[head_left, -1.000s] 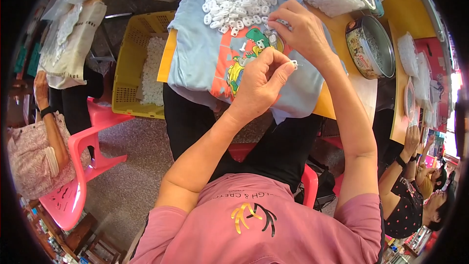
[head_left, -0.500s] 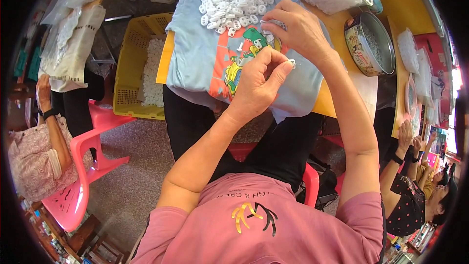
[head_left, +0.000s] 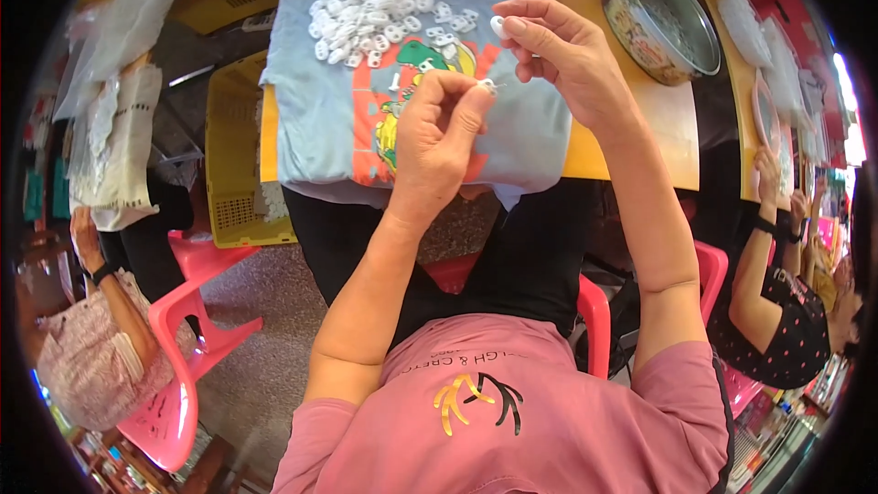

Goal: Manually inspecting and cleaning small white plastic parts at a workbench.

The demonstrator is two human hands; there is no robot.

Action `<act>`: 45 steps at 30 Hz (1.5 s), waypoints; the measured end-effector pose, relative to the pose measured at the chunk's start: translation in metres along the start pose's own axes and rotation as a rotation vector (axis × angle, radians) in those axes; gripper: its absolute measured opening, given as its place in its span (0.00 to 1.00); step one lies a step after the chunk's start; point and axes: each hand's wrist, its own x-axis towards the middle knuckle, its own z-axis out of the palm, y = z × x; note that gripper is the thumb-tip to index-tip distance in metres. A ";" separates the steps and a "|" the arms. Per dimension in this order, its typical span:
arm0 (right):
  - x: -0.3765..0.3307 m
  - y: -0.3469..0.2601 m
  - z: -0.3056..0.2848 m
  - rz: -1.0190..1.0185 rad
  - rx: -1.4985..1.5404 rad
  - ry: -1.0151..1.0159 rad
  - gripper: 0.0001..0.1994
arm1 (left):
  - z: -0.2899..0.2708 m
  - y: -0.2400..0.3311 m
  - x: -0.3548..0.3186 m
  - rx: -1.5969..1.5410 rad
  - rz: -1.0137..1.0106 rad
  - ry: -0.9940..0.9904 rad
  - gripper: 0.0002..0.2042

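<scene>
Part in right hand: small white piece (head_left: pixel 497 26), pinched between thumb and fingertips of right hand (head_left: pixel 558 55), held above the cloth, just right of the pile
Part in left hand: tiny white piece (head_left: pixel 487 85), pinched at thumb and forefinger tip of left hand (head_left: pixel 439 133), other fingers curled in; kind of piece too small to tell
Hands: close together, apart from each other, both raised over the cloth
Pile: heap of small white pieces (head_left: pixel 380 9) at far end of the cloth, a few strays at its near edge
Cloth: light blue cloth (head_left: pixel 311 119) with a colourful print, spread on the table, near edge hanging over toward the lap
Table: yellow top (head_left: pixel 631 142), bare strip right of the cloth
Tin: round metal tin (head_left: pixel 660 23) on the table, right of right hand, well apart
Crate: yellow crate (head_left: pixel 233 155) on the floor, left of the table
Chairs: pink chair (head_left: pixel 183 329) lower left; another pink one under the wearer
Others: person seated at left by the pink chair; person in dark dotted top (head_left: pixel 791 338) at right edge
</scene>
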 end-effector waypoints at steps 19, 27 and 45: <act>-0.042 0.016 0.002 0.128 0.341 -0.026 0.10 | -0.001 -0.005 0.002 -0.108 0.076 0.035 0.03; -0.042 0.017 0.018 0.114 0.322 0.098 0.10 | -0.001 -0.009 0.005 -0.071 0.190 -0.051 0.04; -0.052 0.021 0.024 -0.028 0.330 0.068 0.12 | -0.004 -0.010 0.003 -0.163 0.152 -0.042 0.04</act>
